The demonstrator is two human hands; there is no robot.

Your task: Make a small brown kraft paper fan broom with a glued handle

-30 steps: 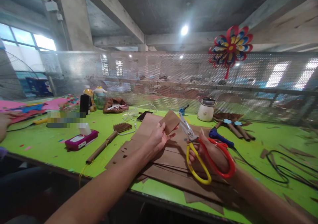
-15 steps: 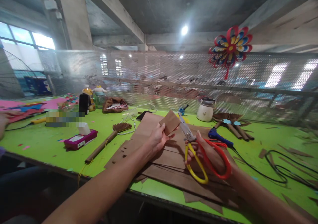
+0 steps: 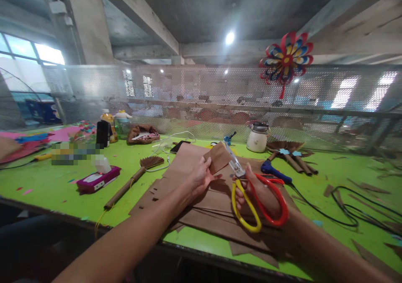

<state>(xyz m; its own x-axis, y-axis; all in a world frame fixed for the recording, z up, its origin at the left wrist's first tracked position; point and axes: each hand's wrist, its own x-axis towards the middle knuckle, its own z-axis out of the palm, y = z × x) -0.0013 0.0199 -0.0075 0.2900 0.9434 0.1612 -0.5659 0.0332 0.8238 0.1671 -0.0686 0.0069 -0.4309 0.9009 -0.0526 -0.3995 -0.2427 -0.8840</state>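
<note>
My left hand [image 3: 201, 178] pinches a small folded piece of brown paper [image 3: 216, 157] between thumb and fingers. A pair of scissors [image 3: 240, 172], one handle loop red and the other yellow, is in my right hand [image 3: 251, 189], its fingers through the loops. The blades point up and away, at the right edge of the paper piece; I cannot tell whether they bite into it. Beneath both hands lies a stack of brown paper sheets [image 3: 216, 220], some with small slots cut in them.
A blue glue gun [image 3: 276, 172] and its black cable lie to the right. Brown paper fans [image 3: 290, 161] and a white jar [image 3: 257, 138] stand behind. At left are another fan [image 3: 132, 184], a purple power strip [image 3: 99, 178] and a co-worker's arm [image 3: 8, 149].
The paper piece has turned slightly, its right edge now against the scissor blades. My view has shifted a little to the right. The co-worker's arm at the far left has moved.
</note>
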